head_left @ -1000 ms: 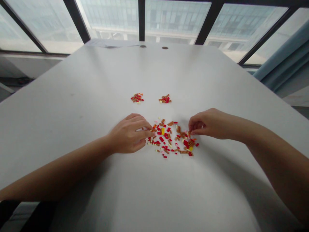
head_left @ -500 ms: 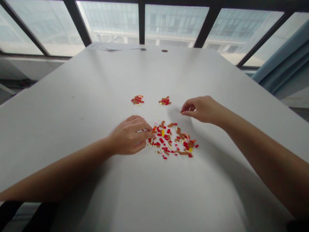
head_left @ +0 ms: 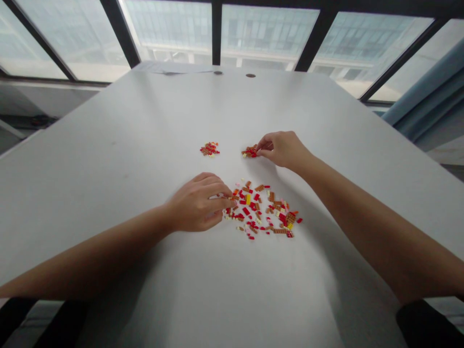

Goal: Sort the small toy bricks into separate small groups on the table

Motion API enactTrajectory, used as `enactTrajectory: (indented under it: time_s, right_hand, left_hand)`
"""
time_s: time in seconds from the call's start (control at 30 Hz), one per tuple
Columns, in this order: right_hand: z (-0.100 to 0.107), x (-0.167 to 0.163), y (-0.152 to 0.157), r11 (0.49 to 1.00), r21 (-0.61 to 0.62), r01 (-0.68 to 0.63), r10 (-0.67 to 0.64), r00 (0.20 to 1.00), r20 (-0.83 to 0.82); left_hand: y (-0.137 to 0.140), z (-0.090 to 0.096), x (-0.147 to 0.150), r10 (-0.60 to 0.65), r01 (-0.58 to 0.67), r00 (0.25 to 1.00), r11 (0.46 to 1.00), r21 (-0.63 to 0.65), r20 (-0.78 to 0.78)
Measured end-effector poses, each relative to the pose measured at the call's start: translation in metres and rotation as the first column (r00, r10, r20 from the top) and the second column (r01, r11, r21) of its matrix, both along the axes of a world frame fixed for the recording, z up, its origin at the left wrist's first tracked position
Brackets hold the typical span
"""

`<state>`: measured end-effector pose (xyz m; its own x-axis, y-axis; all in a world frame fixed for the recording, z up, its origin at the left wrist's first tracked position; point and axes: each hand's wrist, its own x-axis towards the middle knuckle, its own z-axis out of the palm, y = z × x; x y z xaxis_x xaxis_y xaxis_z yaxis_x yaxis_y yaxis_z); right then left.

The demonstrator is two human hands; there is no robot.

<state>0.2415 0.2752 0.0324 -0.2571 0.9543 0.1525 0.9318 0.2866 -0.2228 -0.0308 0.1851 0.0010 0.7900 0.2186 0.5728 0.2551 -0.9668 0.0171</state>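
Note:
A loose spread of small toy bricks (head_left: 256,210), mostly red and brown with some yellow, cream, pink and orange, lies on the white table (head_left: 203,285). At its left edge my left hand (head_left: 199,203) rests with fingers stretched and slightly apart, the fingertips among the bricks. Farther back, my right hand (head_left: 281,149) is pinched at the right side of a small brick pile (head_left: 249,152). Its fingertips touch or hover just over that pile; what they hold, if anything, is hidden. A second small brick pile (head_left: 210,149) sits to the left.
White paper sheets (head_left: 170,67) lie at the far edge of the table, near two round dark spots (head_left: 250,75). Beyond stand dark-framed windows (head_left: 268,36). A blue curtain (head_left: 431,89) hangs at the right.
My right hand has moved left and away from me, from beside the right pile onto its edge. A small brown brick showed at its fingertips before. My left hand stays at the spread.

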Motion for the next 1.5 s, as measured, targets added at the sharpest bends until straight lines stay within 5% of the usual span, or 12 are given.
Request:
enactTrajectory:
  time_s: [0.53,0.83,1.27,1.5]
  right_hand:
    - [0.007,0.000,-0.009,0.998,0.051,0.028,-0.025,0.998,-0.049]
    - [0.026,0.017,-0.060,0.979,-0.197,-0.047,0.068,0.993,0.099]
    - [0.052,0.016,-0.096,0.816,-0.575,-0.055,0.292,0.898,0.329]
    - [0.049,0.010,-0.100,0.802,-0.597,-0.018,0.332,0.845,0.420]
  left_hand:
    - [0.000,0.000,0.001,-0.004,0.004,1.000,1.000,0.005,0.011]
    - [0.001,-0.001,0.003,-0.003,0.003,1.000,1.000,0.001,0.005]
    - [0.002,-0.007,0.008,0.000,0.000,1.000,1.000,-0.011,0.003]
    - [0.002,-0.010,0.008,0.008,-0.008,1.000,1.000,-0.017,-0.002]
